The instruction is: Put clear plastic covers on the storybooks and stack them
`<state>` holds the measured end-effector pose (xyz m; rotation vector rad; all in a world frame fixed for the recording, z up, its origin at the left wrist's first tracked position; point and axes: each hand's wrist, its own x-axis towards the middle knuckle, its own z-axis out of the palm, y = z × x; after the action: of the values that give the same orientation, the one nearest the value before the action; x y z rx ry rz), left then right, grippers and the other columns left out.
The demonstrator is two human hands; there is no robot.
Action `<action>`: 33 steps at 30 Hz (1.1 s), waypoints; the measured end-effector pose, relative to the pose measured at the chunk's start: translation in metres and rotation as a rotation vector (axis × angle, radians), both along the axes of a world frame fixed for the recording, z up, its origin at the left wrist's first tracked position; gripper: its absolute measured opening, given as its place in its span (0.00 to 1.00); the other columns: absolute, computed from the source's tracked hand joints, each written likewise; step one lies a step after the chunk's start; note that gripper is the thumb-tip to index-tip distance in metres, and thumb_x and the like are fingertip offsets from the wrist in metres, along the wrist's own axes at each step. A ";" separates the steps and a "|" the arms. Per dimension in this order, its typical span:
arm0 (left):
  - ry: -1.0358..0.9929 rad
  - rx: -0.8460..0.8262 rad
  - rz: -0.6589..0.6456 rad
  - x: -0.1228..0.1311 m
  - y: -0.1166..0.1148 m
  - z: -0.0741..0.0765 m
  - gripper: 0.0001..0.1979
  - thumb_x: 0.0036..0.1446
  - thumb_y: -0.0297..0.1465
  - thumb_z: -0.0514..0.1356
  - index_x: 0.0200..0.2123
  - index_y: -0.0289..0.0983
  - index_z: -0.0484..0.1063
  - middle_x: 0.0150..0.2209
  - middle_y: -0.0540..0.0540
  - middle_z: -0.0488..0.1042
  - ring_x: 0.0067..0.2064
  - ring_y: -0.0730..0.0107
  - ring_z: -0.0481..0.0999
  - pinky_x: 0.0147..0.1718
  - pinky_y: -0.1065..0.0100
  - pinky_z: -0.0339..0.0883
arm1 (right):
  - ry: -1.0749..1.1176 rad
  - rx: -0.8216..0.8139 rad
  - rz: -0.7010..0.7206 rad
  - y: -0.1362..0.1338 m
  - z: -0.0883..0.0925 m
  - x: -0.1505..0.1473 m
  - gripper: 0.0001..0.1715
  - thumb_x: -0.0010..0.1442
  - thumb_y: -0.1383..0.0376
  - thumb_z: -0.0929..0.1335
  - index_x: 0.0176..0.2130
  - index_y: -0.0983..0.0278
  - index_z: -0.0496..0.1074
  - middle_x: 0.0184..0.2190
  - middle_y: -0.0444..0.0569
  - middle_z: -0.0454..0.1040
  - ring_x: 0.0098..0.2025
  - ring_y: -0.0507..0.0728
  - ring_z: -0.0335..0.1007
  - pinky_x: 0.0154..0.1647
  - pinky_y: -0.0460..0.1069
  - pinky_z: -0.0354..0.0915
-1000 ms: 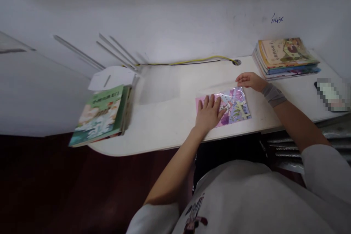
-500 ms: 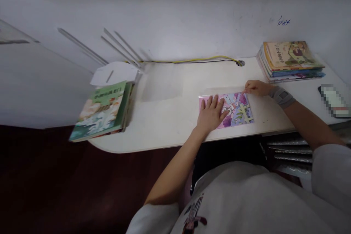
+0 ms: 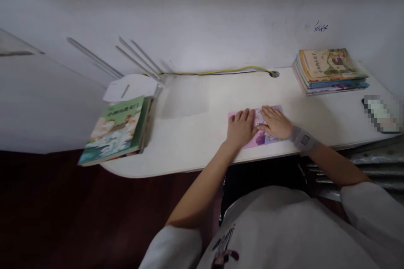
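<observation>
A thin pink and purple picture book (image 3: 262, 138) lies flat near the front edge of the white desk (image 3: 195, 143). My left hand (image 3: 241, 127) rests palm down on its left half, fingers stretched out. My right hand (image 3: 275, 122) lies flat on its right half, fingers spread, with a grey watch on the wrist. Both hands cover most of the cover. Neither hand grips anything.
A stack of books with a green cover (image 3: 116, 130) on top sits at the desk's left end, under a white sheet (image 3: 131, 86). Another book stack (image 3: 330, 70) stands at the back right. A yellow cable (image 3: 221, 70) runs along the wall. A blurred object (image 3: 381, 112) lies far right.
My right hand has left the book's far right corner and come down flat on its cover beside the left hand. The left hand has stayed in place.
</observation>
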<state>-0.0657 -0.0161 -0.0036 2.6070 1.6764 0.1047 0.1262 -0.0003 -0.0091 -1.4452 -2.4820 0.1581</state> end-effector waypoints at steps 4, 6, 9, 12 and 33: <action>-0.022 -0.029 0.094 -0.011 -0.001 -0.005 0.33 0.66 0.47 0.38 0.67 0.34 0.50 0.69 0.38 0.50 0.69 0.55 0.49 0.64 0.48 0.45 | -0.101 -0.073 -0.020 -0.005 -0.010 -0.004 0.39 0.66 0.49 0.56 0.65 0.72 0.55 0.67 0.62 0.52 0.69 0.64 0.46 0.67 0.60 0.46; -0.030 -0.057 0.150 -0.017 -0.003 -0.007 0.34 0.66 0.47 0.38 0.68 0.33 0.49 0.69 0.37 0.48 0.70 0.55 0.47 0.63 0.46 0.46 | -0.102 -0.070 -0.079 0.000 -0.010 0.006 0.40 0.66 0.49 0.56 0.65 0.75 0.55 0.67 0.65 0.52 0.69 0.65 0.46 0.67 0.60 0.47; -0.040 -0.058 0.171 -0.021 -0.006 -0.005 0.34 0.66 0.47 0.38 0.68 0.33 0.49 0.69 0.36 0.50 0.69 0.55 0.49 0.64 0.44 0.45 | -0.127 -0.071 -0.182 0.007 -0.005 0.020 0.39 0.66 0.51 0.58 0.64 0.78 0.56 0.66 0.68 0.53 0.68 0.67 0.48 0.65 0.60 0.50; -0.039 0.018 0.224 -0.016 -0.007 0.002 0.36 0.66 0.48 0.37 0.67 0.31 0.52 0.68 0.33 0.52 0.69 0.49 0.50 0.63 0.40 0.42 | -0.176 -0.050 -0.342 0.008 0.006 0.023 0.40 0.65 0.51 0.60 0.62 0.79 0.58 0.64 0.73 0.55 0.66 0.72 0.51 0.62 0.64 0.52; -0.099 -0.029 0.331 -0.023 0.017 -0.012 0.37 0.65 0.48 0.37 0.67 0.28 0.51 0.68 0.32 0.51 0.69 0.47 0.50 0.63 0.47 0.46 | -0.131 0.030 -0.182 -0.001 -0.010 0.013 0.31 0.66 0.52 0.58 0.62 0.64 0.62 0.65 0.58 0.58 0.66 0.69 0.52 0.61 0.61 0.54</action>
<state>-0.0892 0.0007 -0.0154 2.2396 2.0373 0.2131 0.1388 -0.0014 -0.0188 -1.7095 -2.4234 -0.0101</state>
